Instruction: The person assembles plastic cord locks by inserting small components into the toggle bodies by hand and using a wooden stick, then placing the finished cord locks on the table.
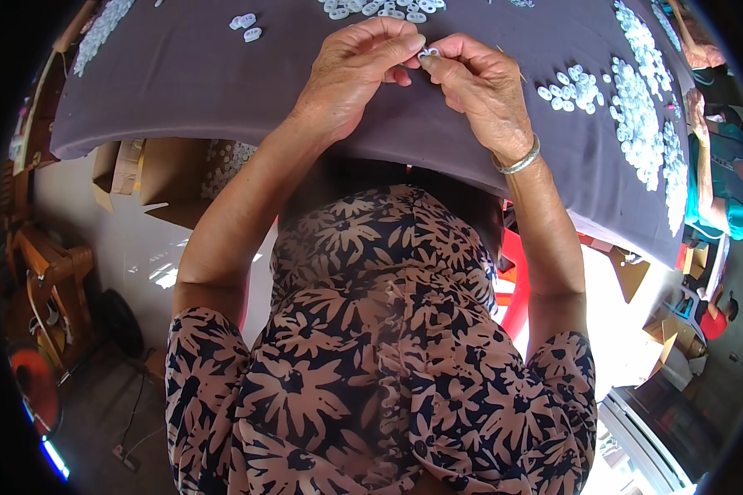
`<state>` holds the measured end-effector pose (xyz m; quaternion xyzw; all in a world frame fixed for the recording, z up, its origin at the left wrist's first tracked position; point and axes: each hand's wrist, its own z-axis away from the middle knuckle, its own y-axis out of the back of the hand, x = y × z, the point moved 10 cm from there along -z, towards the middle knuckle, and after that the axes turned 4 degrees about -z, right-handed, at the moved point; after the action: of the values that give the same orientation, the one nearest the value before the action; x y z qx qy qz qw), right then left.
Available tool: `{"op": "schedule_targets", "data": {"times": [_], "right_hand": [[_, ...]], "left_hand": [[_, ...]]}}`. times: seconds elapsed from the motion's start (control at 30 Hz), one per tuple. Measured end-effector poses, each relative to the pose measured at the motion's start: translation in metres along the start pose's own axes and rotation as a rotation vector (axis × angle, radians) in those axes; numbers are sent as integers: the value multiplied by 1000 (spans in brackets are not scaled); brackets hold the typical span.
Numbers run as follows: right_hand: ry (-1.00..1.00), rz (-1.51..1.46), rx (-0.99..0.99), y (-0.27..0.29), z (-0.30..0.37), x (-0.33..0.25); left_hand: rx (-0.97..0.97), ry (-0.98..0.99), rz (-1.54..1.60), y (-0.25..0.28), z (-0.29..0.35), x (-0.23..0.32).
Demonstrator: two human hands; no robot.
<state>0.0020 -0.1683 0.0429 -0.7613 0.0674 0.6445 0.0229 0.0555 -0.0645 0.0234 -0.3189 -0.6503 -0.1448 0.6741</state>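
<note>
Over the near part of the dark cloth-covered table, my two hands meet at a small white plastic piece. My right hand pinches it between thumb and forefinger, and a silvery bangle circles that wrist. Thumb and fingers of my left hand close on its other side; the fingertips hide most of the piece. Just beyond my left hand lies a group of white oval pieces with holes. Farther left are a few similar loose pieces.
On the right lie a small cluster and long heaps of white pieces; another heap is far left. A person in teal sits at the right edge. An open cardboard box stands below the table edge, left of my legs.
</note>
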Motion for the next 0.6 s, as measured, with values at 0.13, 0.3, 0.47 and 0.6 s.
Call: {"op": "schedule_targets", "data": {"times": [0.13, 0.3, 0.47, 0.6], "right_hand": [[-5, -5, -3, 1, 0, 2], [-8, 9, -4, 1, 0, 3], [-18, 14, 0, 1, 0, 4], [-24, -6, 0, 1, 1, 5]], "left_hand": [[-3, -10, -11, -1, 1, 1], [-5, -9, 1, -1, 1, 1], [0, -7, -22, 0, 1, 0], [1, -27, -45, -1, 1, 2]]}}
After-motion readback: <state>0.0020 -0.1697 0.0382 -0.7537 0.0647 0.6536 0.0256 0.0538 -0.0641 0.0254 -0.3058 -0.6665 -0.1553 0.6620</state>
